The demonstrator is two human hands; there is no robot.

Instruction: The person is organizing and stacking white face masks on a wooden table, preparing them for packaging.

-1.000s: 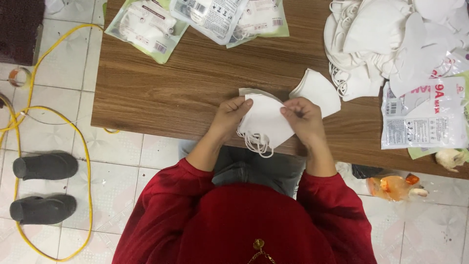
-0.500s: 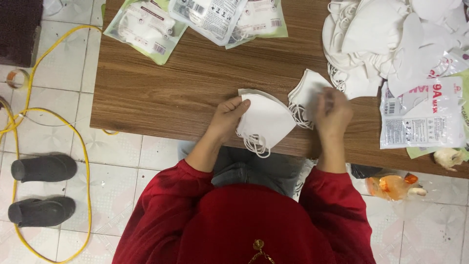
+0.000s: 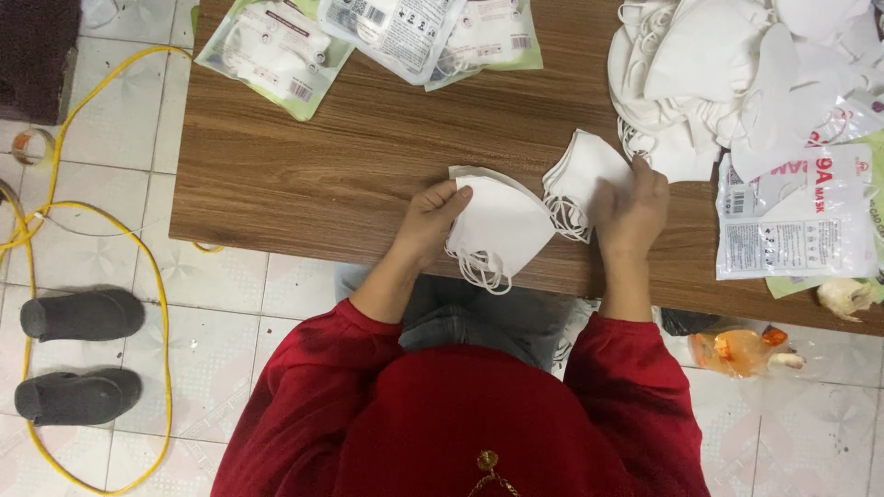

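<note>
My left hand [image 3: 431, 224] pinches the left edge of a small stack of white folded face masks [image 3: 502, 225] near the front edge of the brown wooden table [image 3: 313, 175]; their ear loops hang over the edge. My right hand [image 3: 632, 207] rests on a second white mask bundle [image 3: 580, 170] just to the right and grips it. Both arms wear red sleeves.
A big heap of loose white masks [image 3: 727, 74] lies at the back right. Sealed mask packets [image 3: 276, 46] sit at the back left, and a printed bag [image 3: 796, 216] lies at the right. On the tiled floor are a yellow cable [image 3: 157, 304] and dark slippers [image 3: 81, 316].
My right hand left the stack that both hands held and moved right onto the second mask bundle. My left hand kept its hold on the stack.
</note>
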